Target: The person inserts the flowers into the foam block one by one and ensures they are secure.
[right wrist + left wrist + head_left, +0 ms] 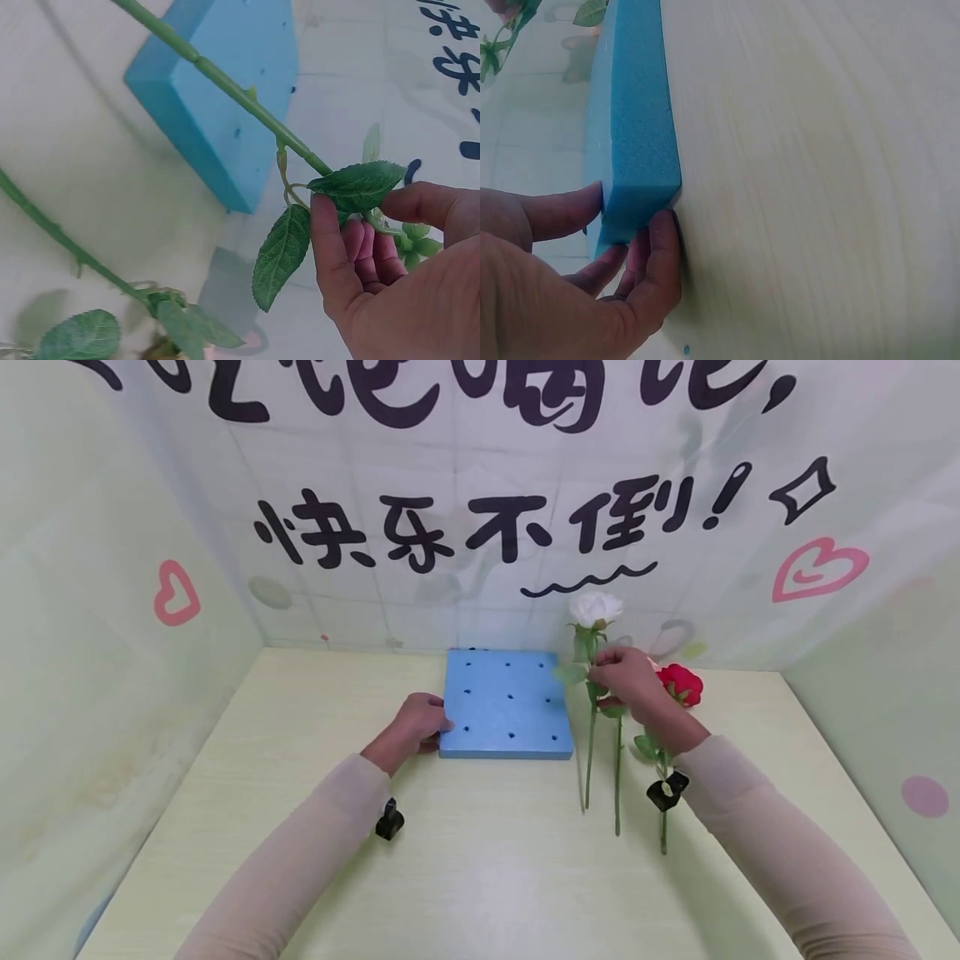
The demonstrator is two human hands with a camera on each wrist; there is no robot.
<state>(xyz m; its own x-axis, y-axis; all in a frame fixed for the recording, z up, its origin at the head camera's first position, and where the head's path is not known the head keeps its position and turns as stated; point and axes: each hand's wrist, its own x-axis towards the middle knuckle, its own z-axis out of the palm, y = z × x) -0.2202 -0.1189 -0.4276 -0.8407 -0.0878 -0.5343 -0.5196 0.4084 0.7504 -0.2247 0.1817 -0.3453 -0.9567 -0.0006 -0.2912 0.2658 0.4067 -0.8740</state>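
We pinched the white rose by its stem in our right hand, at the blue block's three o'clock. Our left hand gripped the block's nine o'clock edge

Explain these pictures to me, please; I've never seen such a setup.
There is no machine at work here, just a person's left hand and right hand. The widest picture comes from a camera worn on the head, looking forward and down. The other two are taken from the wrists, each watching one hand's work.

On the pale table sits a blue block dotted with small holes. The left hand grips its left edge. The right hand holds a white flower by the stem. Farther right is a red flower; between them is another green stem, its top hard to make out.
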